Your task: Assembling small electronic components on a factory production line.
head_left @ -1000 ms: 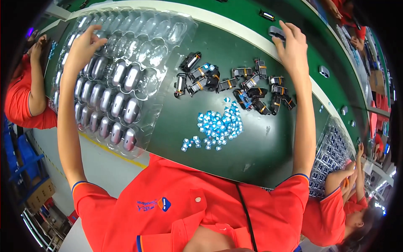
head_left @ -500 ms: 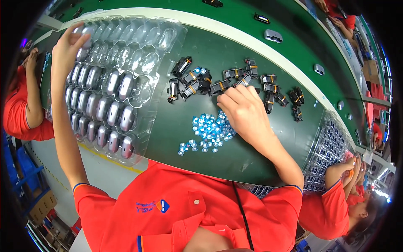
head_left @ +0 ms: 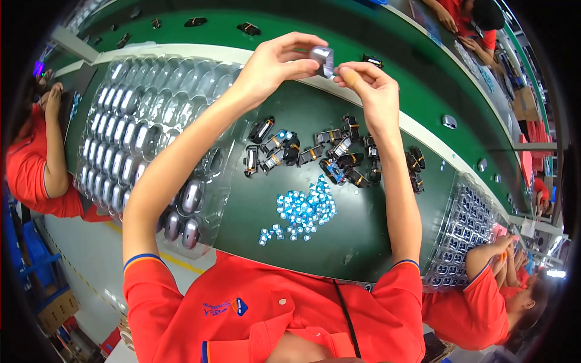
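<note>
Over the far edge of the green table, my left hand is closed around a small grey rounded plastic case. Close against its right side, my right hand has thumb and fingers pinched together; what they hold, if anything, is too small to name. Below my hands, small black modules with orange strips lie scattered on the table. Nearer to me is a heap of small blue-and-white pieces. Left of these, a clear plastic tray holds rows of grey cases, partly covered by my left forearm.
Beyond the table's pale rim runs a green conveyor carrying black modules and a grey case. A second clear tray with small parts stands at the right. Co-workers in red shirts sit on both sides.
My left hand has moved right from the tray and now has a grey case. My right hand has risen from beside the blue-and-white heap to meet it. The view has shifted slightly.
</note>
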### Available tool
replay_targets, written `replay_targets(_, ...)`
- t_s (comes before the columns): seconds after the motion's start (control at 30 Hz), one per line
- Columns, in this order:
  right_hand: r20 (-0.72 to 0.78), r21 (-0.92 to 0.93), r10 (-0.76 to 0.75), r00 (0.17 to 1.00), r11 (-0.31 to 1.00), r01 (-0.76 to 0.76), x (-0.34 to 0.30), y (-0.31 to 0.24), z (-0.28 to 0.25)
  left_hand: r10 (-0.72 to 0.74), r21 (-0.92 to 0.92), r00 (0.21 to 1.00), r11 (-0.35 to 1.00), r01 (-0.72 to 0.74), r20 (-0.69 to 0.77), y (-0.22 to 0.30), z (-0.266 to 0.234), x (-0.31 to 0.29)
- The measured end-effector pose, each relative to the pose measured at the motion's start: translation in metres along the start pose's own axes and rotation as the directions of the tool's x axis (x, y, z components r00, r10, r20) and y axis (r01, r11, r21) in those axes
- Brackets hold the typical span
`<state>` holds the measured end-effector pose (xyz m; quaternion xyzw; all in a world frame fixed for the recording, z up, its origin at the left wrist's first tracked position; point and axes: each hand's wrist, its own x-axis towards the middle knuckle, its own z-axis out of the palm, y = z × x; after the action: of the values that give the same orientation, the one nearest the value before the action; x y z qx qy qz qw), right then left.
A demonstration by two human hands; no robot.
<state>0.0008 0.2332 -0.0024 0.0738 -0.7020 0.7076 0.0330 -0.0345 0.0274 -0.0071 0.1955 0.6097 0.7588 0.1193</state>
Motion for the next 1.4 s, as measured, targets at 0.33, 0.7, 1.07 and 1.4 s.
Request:
replay_targets(0.33, -0.089, -0.142, -0.029, 0.996, 0.99, 0.016, 0.005, 0.0, -0.007, -0.099, 0.044, 0.995, 0.994, 0.099, 0.003, -0.001, 0.003, 0.003)
replay_targets(0.7, -0.093, -0.445, -0.246, 0.965, 0.877, 0.181, 0.003, 0.009, 0.005, -0.249, 0.048, 0.967, 0.968, 0.247, 0.061, 0.002, 0.005, -0.001)
replay_targets(1.07, -0.029, -0.656, -0.373, 0.927, 0.707, 0.264, -0.005, 0.008, 0.014, -0.268, 0.059, 0.961, 0.963, 0.264, 0.074, 0.005, 0.012, -0.002)
replay_targets(1.4, -0.084, -0.532, -0.172, 0.981, 0.84, 0.102, 0.008, 0.0, -0.004, 0.165, 0.604, 0.966, 0.756, -0.254, 0.2, -0.009, 0.01, -0.007)
